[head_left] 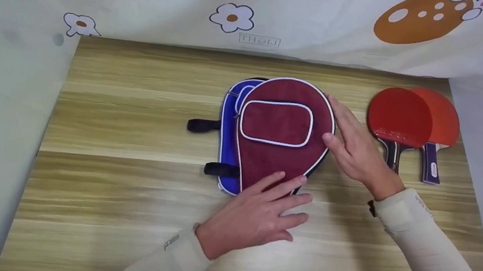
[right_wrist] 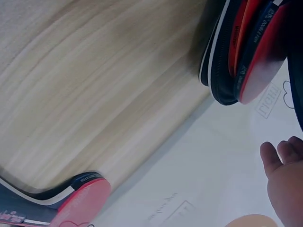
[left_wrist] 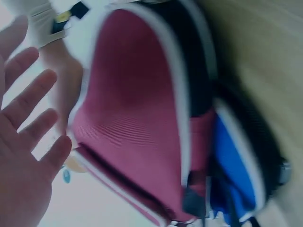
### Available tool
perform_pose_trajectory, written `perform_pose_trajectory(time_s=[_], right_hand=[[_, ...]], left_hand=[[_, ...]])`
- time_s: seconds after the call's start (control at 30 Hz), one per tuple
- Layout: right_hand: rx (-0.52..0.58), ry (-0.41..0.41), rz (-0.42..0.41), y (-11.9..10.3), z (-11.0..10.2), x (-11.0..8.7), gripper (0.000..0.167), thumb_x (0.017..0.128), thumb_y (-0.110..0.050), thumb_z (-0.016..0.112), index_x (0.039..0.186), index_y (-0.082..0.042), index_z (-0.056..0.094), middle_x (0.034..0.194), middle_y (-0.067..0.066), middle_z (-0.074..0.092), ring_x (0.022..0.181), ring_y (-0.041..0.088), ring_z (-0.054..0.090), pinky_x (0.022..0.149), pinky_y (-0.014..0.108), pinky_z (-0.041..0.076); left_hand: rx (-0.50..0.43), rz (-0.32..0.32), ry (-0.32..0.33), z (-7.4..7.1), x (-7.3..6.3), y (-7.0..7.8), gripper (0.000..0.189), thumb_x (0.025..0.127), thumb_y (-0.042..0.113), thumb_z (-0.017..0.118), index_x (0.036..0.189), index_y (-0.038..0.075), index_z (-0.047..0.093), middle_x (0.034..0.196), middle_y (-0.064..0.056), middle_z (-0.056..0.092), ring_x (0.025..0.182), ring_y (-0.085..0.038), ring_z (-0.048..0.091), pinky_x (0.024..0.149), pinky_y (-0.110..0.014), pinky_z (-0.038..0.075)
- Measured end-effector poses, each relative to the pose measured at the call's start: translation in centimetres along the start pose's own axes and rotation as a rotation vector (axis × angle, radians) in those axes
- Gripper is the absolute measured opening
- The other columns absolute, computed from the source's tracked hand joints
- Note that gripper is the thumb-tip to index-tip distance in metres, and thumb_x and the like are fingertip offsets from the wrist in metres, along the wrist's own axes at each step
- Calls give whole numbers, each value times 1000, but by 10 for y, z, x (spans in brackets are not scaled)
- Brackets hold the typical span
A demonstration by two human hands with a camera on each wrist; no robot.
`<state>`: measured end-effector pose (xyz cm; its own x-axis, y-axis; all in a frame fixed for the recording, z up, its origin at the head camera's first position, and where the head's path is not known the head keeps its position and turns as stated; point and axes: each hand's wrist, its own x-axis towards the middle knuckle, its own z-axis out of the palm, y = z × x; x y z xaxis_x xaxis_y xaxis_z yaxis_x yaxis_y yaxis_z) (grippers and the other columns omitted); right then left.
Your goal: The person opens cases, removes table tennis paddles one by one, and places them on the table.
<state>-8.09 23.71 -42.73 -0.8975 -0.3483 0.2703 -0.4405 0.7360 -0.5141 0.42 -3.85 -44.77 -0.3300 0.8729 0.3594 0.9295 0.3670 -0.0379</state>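
Note:
A maroon table tennis bat case with white piping and a front pocket lies over a blue case. My left hand, fingers spread, is over the maroon case's narrow end; the left wrist view shows the palm apart from the fabric. At the case's right edge is my right hand, fingers extended and thumb by the piping; whether it touches is unclear. In the right wrist view, red-rubbered bats show their edges within a black, white-piped case side.
Two bats, one red and one orange-red, overlap on the right of the wood-grain table. Black straps stick out left of the blue case. A pale patterned cloth hangs around the table's back and sides.

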Motion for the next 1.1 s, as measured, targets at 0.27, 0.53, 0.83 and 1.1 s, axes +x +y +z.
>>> perform_pose_trajectory(time_s=[0.27, 0.53, 0.83, 1.1], right_hand=[[-2, -9, 4, 0, -1, 1, 71, 100, -23, 58, 163, -15, 25, 166, 7, 37, 152, 28, 39, 126, 48, 30], [2, -22, 24, 0, 1, 1, 74, 99, -23, 61, 163, -17, 25, 166, 6, 37, 152, 27, 38, 125, 51, 31], [12, -25, 20, 1, 4, 3, 74, 99, -21, 61, 163, -17, 24, 165, 7, 39, 151, 27, 40, 125, 51, 32], [103, -10, 14, 7, 6, 1, 60, 107, -33, 46, 163, -20, 27, 165, 6, 39, 152, 26, 38, 129, 38, 26]], left_hand=[[36, 5, -120, 8, 1, -9, 58, 81, 68, 71, 130, 38, 66, 159, 8, 46, 162, -26, 13, 131, -51, 13], [3, -28, -56, 19, 9, -15, 49, 84, 60, 72, 125, 34, 67, 157, 7, 49, 162, -26, 14, 131, -50, 14], [-13, -63, -44, 25, 14, -17, 30, 87, 49, 69, 107, 26, 71, 150, 6, 54, 162, -27, 10, 132, -51, 10], [51, -77, -18, 23, 15, -20, 29, 91, 48, 64, 104, 23, 69, 147, 4, 57, 162, -27, 13, 131, -52, 13]])
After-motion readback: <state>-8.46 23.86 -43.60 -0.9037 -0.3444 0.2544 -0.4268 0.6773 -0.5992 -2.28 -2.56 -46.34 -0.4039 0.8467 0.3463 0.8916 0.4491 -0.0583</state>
